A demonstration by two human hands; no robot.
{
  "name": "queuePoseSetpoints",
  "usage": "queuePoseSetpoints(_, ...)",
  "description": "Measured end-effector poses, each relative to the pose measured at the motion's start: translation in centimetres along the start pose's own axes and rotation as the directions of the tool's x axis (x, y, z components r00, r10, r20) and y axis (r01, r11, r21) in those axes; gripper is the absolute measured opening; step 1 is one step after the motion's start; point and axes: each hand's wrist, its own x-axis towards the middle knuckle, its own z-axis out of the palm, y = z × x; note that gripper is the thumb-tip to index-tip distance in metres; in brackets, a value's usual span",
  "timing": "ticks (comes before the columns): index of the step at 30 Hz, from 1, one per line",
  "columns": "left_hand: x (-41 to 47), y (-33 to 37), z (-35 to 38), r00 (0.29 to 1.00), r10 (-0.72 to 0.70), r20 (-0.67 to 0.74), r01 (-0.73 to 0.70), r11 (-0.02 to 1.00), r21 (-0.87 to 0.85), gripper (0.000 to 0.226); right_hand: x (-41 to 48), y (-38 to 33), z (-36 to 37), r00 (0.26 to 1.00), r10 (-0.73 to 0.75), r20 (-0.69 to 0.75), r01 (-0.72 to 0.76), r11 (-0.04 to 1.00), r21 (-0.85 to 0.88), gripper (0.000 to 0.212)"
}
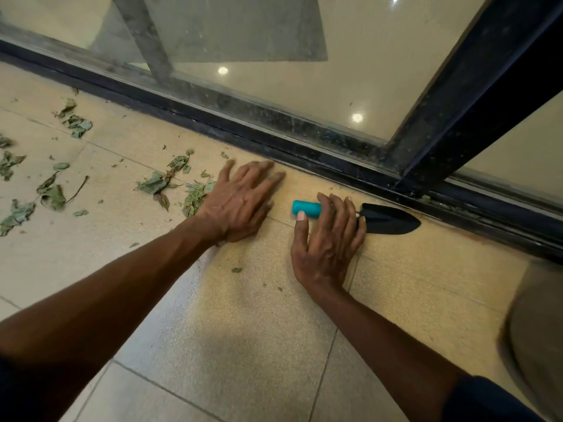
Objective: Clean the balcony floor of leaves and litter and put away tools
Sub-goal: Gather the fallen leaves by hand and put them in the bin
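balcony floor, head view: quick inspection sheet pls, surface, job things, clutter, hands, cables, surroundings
surface: beige tiled floor, small leaf crumbs near the hands
job's things: dry leaves scattered at left, not yet gathered; trowel with teal handle and black blade lying flat beside the door track
clutter: blurred grey shape at right edge, cannot tell what it is
grippers: left hand flat on the floor beside the leaves, fingers straight; right hand rests over the trowel handle, fingers laid across it, thumb against its near side
cables: nothing seen
surroundings: glass door in a dark frame, dusty track along the floor edge
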Motion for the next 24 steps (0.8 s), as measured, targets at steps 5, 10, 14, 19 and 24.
queuePoseSetpoints(5,5.7,1.2,-3.9,0.904,0.395,0.164,-0.427,0.851,0.306,0.073,0.1,0.1,-0.1,0.996,0.048,-0.080,-0.038,0.991,0.126,0.059)
queuePoseSetpoints(10,8.2,4.7,-4.3,0.873,0.417,0.253,-0.487,0.730,0.479,0.068,0.1,0.3,0.0,0.996,0.042,-0.083,-0.030,0.991,0.131,0.061)
queuePoseSetpoints(14,4.9,3.8,-4.0,0.969,0.108,0.220,-0.197,0.876,0.440,0.076,0.1,0.3,-0.1,0.997,0.028,-0.075,-0.017,0.989,0.145,0.061)
queuePoseSetpoints(19,-5.4,2.9,-2.3,0.899,-0.439,0.001,0.436,0.893,0.111,0.063,0.1,0.3,-0.4,0.998,0.026,-0.060,-0.016,0.988,0.155,0.061)
queuePoseSetpoints(24,-14.0,11.2,1.4,0.989,0.066,0.132,-0.048,0.990,-0.135,0.087,0.1,0.2,-0.5,0.998,-0.037,-0.048,0.043,0.991,0.128,0.065)
